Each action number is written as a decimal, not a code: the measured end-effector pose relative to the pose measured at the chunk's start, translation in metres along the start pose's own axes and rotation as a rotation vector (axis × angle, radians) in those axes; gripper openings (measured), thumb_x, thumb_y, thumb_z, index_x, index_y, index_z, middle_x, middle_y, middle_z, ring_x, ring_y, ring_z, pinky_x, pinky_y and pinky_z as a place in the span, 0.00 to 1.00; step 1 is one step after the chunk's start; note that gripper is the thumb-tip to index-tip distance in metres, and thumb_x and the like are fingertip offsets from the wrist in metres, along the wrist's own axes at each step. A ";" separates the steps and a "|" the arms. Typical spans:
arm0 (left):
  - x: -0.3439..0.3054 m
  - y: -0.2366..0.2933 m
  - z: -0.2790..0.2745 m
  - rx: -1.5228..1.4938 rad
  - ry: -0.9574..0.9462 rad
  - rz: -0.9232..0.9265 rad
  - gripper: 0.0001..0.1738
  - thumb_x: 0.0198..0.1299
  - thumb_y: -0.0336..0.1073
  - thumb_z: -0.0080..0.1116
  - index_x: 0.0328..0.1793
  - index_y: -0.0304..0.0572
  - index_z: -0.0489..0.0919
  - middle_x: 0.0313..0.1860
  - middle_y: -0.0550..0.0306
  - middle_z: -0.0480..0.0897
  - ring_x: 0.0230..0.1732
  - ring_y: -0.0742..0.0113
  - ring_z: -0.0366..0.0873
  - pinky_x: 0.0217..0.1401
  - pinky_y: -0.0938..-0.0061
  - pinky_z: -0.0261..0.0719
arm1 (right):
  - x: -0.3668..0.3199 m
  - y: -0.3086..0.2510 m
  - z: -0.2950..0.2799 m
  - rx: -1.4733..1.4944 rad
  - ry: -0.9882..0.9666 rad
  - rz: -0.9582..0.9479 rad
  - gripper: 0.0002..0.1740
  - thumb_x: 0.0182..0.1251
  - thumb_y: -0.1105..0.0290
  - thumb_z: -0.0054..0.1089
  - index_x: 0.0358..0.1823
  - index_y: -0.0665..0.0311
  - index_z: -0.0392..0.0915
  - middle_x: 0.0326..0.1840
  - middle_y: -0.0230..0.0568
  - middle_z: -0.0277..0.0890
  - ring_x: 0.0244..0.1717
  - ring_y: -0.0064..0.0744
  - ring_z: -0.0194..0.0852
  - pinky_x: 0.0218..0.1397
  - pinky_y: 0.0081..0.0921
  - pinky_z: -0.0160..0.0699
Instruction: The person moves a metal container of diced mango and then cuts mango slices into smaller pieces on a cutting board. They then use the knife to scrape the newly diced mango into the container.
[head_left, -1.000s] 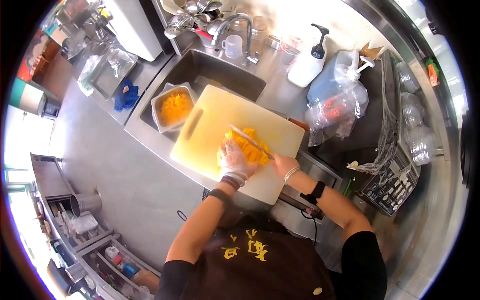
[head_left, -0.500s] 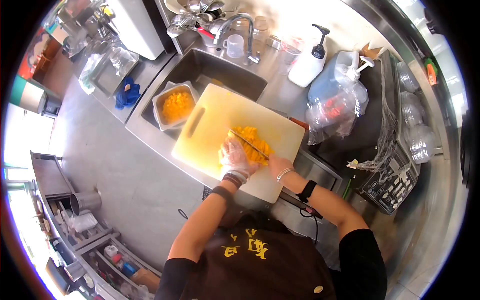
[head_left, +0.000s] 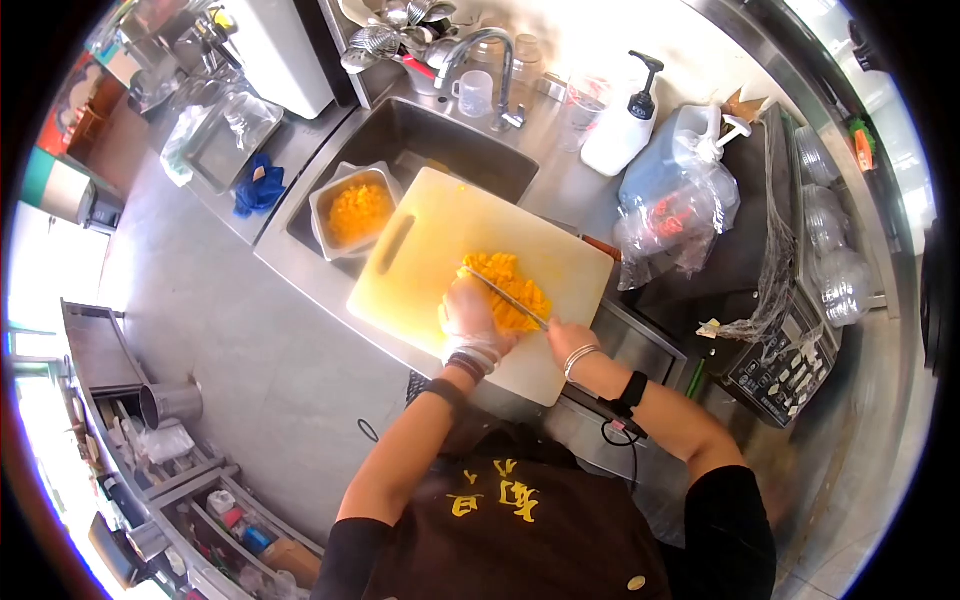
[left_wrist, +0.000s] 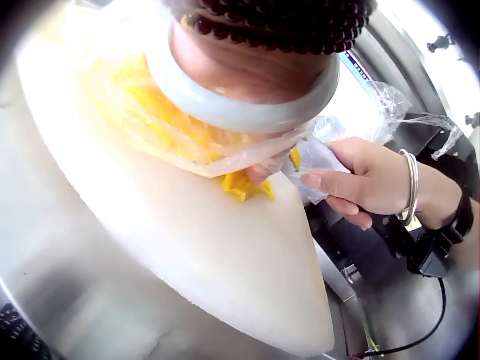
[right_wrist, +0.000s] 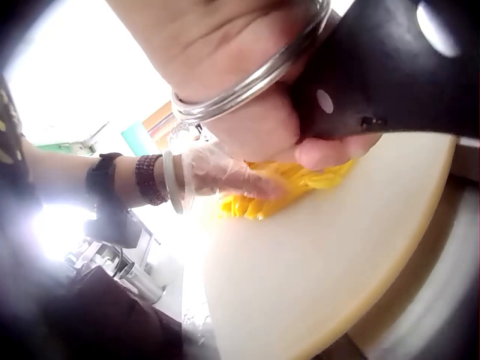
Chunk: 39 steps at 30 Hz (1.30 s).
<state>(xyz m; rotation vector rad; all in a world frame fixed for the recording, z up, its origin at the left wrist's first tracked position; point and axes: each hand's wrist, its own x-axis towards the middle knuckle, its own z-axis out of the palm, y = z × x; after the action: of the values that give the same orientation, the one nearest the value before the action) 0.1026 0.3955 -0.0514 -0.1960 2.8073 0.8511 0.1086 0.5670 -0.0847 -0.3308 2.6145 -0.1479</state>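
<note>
A heap of yellow-orange cut pieces (head_left: 515,285), soft like mango, lies on the white cutting board (head_left: 440,220). My left hand (head_left: 470,318), in a clear plastic glove, rests on the near left side of the heap; its fingers lie stretched over the pieces in the right wrist view. My right hand (head_left: 572,342) grips the black handle (right_wrist: 375,71) of a kitchen knife (head_left: 508,298). The blade slants across the heap, just beyond the left fingertips. In the left wrist view a few yellow pieces (left_wrist: 244,186) stick out beside the glove.
The board lies over part of the sink (head_left: 440,130). A square tub (head_left: 323,205) of yellow pieces stands in the sink to the left. Beyond are a faucet (head_left: 508,75), a plastic cup (head_left: 474,93) and a white pump bottle (head_left: 618,135). A blue jug (head_left: 660,150) stands at the right.
The long strips have become a looser heap of smaller pieces. The knife and right hand have shifted slightly over the heap, and the left hand stays on it.
</note>
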 end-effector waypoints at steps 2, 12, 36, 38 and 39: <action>0.003 -0.011 0.021 0.064 0.008 -0.020 0.49 0.28 0.53 0.67 0.56 0.34 0.61 0.54 0.43 0.66 0.58 0.50 0.60 0.59 0.64 0.58 | 0.006 -0.003 0.008 -0.017 -0.011 0.018 0.11 0.60 0.64 0.43 0.35 0.65 0.66 0.23 0.51 0.73 0.28 0.52 0.73 0.31 0.44 0.70; -0.003 -0.013 0.007 0.084 -0.027 -0.015 0.43 0.28 0.51 0.66 0.51 0.34 0.65 0.48 0.44 0.68 0.53 0.51 0.63 0.55 0.62 0.62 | 0.000 -0.009 -0.019 0.111 0.018 -0.027 0.12 0.60 0.62 0.43 0.35 0.63 0.66 0.23 0.52 0.73 0.29 0.52 0.73 0.32 0.45 0.69; -0.020 -0.036 0.018 -0.016 0.394 0.321 0.36 0.30 0.46 0.64 0.47 0.37 0.64 0.41 0.44 0.67 0.43 0.47 0.64 0.45 0.57 0.63 | -0.024 -0.016 -0.023 0.126 0.006 -0.026 0.13 0.59 0.60 0.44 0.37 0.62 0.66 0.25 0.51 0.73 0.30 0.51 0.73 0.33 0.45 0.70; -0.021 -0.036 0.019 -0.046 0.367 0.315 0.37 0.29 0.45 0.64 0.48 0.37 0.64 0.41 0.44 0.67 0.44 0.47 0.64 0.46 0.58 0.63 | -0.028 -0.017 -0.023 0.100 -0.001 -0.013 0.12 0.59 0.61 0.45 0.37 0.62 0.66 0.25 0.51 0.73 0.30 0.51 0.73 0.32 0.45 0.70; -0.021 -0.036 0.020 -0.076 0.343 0.307 0.38 0.29 0.45 0.64 0.49 0.37 0.64 0.42 0.43 0.67 0.45 0.46 0.64 0.47 0.58 0.62 | -0.028 -0.017 -0.019 0.063 -0.034 0.024 0.12 0.59 0.61 0.44 0.37 0.63 0.66 0.25 0.51 0.73 0.30 0.50 0.73 0.32 0.44 0.70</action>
<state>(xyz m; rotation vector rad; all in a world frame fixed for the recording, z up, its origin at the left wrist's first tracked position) 0.1325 0.3785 -0.0821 0.0924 3.1818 1.0822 0.1261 0.5584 -0.0522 -0.2776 2.5732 -0.2140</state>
